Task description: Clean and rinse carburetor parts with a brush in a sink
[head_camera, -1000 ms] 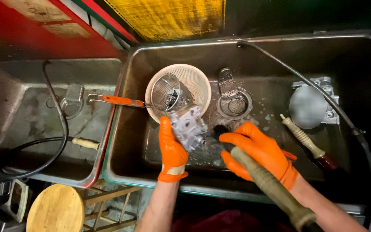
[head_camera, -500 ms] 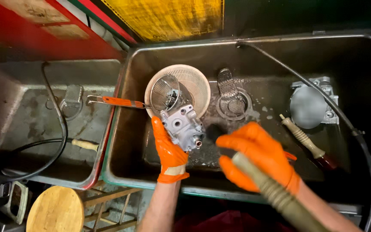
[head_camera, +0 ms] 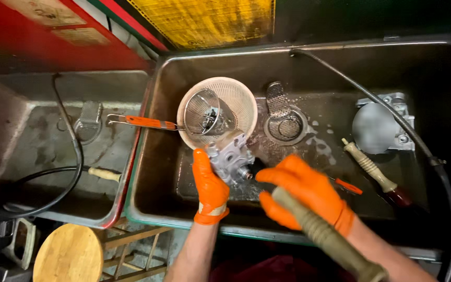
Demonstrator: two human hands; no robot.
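Casting [head_camera: 230, 156] clasped in left hand [head_camera: 210, 188], near tub [head_camera: 147, 209] front edge | right hand [head_camera: 301, 193] just right, fist around hose [head_camera: 330, 240]

The open room lies in the right basin [head_camera: 184, 94]: its upper centre and upper right floor is bare, crossed only by the black hose [head_camera: 392, 115] running diagonally toward the right edge. Centre frame is crowded: the plastic basket [head_camera: 241, 99] with its wire strainer [head_camera: 202, 112], the drain strainer [head_camera: 283, 122], and the metal part [head_camera: 230, 156] gripped by the left hand [head_camera: 210, 188]. The right hand [head_camera: 304, 190] and ribbed hose [head_camera: 330, 240] block the lower centre. A metal cover [head_camera: 377, 128] and a wooden-handled tool [head_camera: 369, 167] fill the right.
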